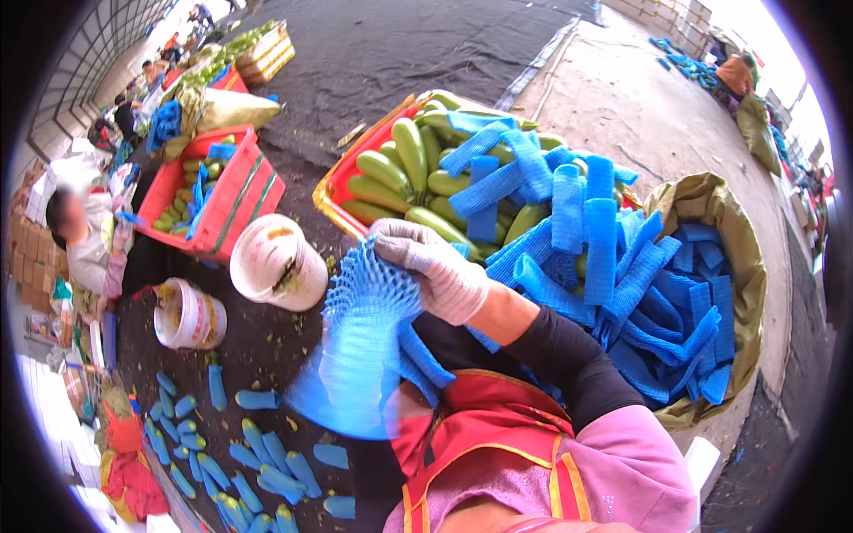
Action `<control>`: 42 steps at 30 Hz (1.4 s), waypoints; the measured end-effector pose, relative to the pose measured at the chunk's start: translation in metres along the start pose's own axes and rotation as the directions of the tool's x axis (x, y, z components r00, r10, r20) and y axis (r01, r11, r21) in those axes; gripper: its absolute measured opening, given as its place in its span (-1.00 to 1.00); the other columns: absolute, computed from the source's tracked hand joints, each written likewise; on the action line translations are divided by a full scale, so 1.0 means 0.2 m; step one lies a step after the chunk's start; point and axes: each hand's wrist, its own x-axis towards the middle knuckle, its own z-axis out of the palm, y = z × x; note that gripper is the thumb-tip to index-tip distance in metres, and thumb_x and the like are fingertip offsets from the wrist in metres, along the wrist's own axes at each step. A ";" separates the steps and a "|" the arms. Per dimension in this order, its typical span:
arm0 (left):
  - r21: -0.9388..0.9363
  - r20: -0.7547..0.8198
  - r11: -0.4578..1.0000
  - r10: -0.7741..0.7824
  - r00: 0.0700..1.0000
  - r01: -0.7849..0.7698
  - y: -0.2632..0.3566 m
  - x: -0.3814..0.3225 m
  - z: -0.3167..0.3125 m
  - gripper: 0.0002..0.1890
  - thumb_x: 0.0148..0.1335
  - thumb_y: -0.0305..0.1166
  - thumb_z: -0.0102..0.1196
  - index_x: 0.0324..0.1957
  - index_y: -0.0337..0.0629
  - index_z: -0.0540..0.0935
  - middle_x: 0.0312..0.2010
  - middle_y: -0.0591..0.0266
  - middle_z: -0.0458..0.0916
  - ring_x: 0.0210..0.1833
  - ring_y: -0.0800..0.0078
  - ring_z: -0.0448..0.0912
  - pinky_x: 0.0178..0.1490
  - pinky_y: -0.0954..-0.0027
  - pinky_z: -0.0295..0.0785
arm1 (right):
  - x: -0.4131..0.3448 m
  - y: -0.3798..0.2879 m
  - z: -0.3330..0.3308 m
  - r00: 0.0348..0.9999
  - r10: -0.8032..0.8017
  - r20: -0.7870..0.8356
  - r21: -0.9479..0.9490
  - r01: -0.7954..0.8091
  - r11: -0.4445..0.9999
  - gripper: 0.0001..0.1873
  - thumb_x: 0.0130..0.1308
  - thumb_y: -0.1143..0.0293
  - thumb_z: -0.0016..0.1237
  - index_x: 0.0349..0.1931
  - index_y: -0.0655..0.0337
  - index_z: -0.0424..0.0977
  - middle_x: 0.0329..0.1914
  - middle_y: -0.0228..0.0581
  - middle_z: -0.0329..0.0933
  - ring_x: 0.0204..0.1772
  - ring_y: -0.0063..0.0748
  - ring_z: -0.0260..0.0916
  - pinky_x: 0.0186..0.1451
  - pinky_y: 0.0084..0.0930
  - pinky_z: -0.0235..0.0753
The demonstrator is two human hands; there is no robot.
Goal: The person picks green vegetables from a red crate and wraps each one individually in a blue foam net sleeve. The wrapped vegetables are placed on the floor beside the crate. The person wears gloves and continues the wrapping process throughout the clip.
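Observation:
My right hand (430,266), in a pale striped work glove, pinches the gathered top of a blue foam net sleeve (370,313). The net hangs down and spreads, its lower part blurred. A pale shape shows through it, and my left hand cannot be made out clearly there. Just beyond my right hand, a red crate with a yellow rim (326,193) is full of green zucchini (383,173). Loose blue foam sleeves (486,190) lie over them. More sleeves fill an olive woven sack (746,266) at the right. Several sleeved zucchini (280,480) lie on the dark ground at lower left.
Two white buckets (310,273) (213,323) stand left of the net. Behind them is a red crate (250,193) holding zucchini and blue sleeves. A co-worker (90,246) sits beside it at the far left. Other people, sacks and boxes are farther off.

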 end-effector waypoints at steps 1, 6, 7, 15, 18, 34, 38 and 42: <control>-0.043 0.039 0.983 -0.176 0.984 0.178 0.00 -0.04 0.00 -0.62 0.35 -0.42 0.25 0.19 -0.21 0.58 0.14 0.07 0.65 0.16 0.30 0.63 0.32 0.27 0.52 | 0.03 0.04 -0.04 0.999 0.011 0.034 -0.087 -0.008 0.996 -0.75 0.43 0.28 0.20 -0.04 0.23 0.58 -0.19 -0.40 0.65 -0.17 -0.59 0.58 -0.02 -0.52 0.62; 0.941 0.305 -0.161 0.023 0.952 -0.297 0.09 -0.10 -0.07 -0.56 0.49 -0.41 -0.03 0.37 -0.17 0.42 0.31 0.12 0.53 0.35 0.33 0.48 0.47 0.24 0.33 | 0.03 0.46 -0.03 0.966 0.227 0.127 -0.520 -0.130 0.844 -0.74 0.39 0.26 0.17 -0.03 0.21 0.64 -0.12 -0.20 0.69 -0.05 -0.32 0.61 0.07 -0.34 0.61; 0.916 0.360 -0.260 0.197 0.912 -0.306 0.12 -0.08 -0.08 -0.56 0.46 -0.33 0.01 0.34 -0.12 0.46 0.27 0.15 0.55 0.33 0.31 0.49 0.46 0.22 0.32 | 0.04 0.49 -0.02 0.967 0.237 0.090 -0.761 -0.087 0.643 -0.73 0.36 0.26 0.14 -0.04 0.21 0.65 -0.13 -0.05 0.70 -0.02 -0.12 0.64 0.08 -0.25 0.61; -0.141 0.478 -0.988 -0.006 0.878 0.070 0.28 0.21 0.03 -0.62 0.53 -0.41 -0.10 0.30 -0.26 0.51 0.32 0.19 0.51 0.43 0.25 0.46 0.50 0.26 0.30 | 0.67 -0.01 -0.60 0.813 -0.571 -0.110 -0.710 -0.467 -0.527 -0.57 0.34 0.27 0.06 0.20 0.08 0.40 -0.14 0.06 0.65 -0.16 0.10 0.69 -0.17 -0.01 0.66; 0.671 0.110 -0.720 0.332 0.937 0.176 0.25 0.30 -0.01 -0.62 0.55 -0.31 -0.03 0.31 -0.19 0.53 0.31 0.17 0.56 0.38 0.42 0.51 0.32 0.38 0.43 | 0.78 0.02 -0.82 0.823 -0.388 -0.415 -0.463 -0.558 -0.689 -0.18 0.32 0.40 0.03 0.60 -0.07 0.08 -0.04 -0.05 0.63 -0.06 0.01 0.71 -0.13 -0.09 0.69; 0.926 0.125 0.317 0.249 0.960 -0.203 0.26 0.08 0.03 0.18 0.18 -0.57 0.37 0.64 0.07 -0.20 0.49 0.07 0.29 0.25 0.23 0.60 0.13 0.28 0.60 | 0.20 -0.52 -0.17 0.968 0.147 -0.205 -0.811 -0.252 0.529 -0.59 0.40 0.29 0.04 0.13 0.38 0.60 -0.62 -0.49 0.39 -0.68 -0.71 0.22 -0.62 -0.64 0.18; 0.799 0.483 -0.398 -0.023 0.875 -0.451 0.23 -0.18 0.18 -0.04 0.20 -0.40 0.41 0.55 -0.15 0.12 0.25 0.08 0.58 0.22 0.23 0.60 0.37 0.07 0.43 | 0.13 -0.36 0.08 0.951 0.288 -0.115 -0.798 -0.261 0.543 -0.71 0.32 0.28 0.14 -0.09 0.30 0.66 -0.48 -0.38 0.60 -0.62 -0.69 0.39 -0.56 -0.69 0.40; 0.916 0.342 -0.260 0.107 0.934 -0.305 0.18 -0.29 0.04 -0.34 0.12 -0.39 0.33 0.28 -0.35 0.45 0.00 -0.02 0.69 0.08 0.07 0.67 0.27 0.12 0.51 | 0.17 0.04 0.08 0.953 0.290 -0.084 -0.701 -0.263 0.662 -0.42 0.30 0.13 0.22 0.21 0.31 0.49 -0.20 -0.22 0.65 -0.26 -0.48 0.60 -0.23 -0.58 0.59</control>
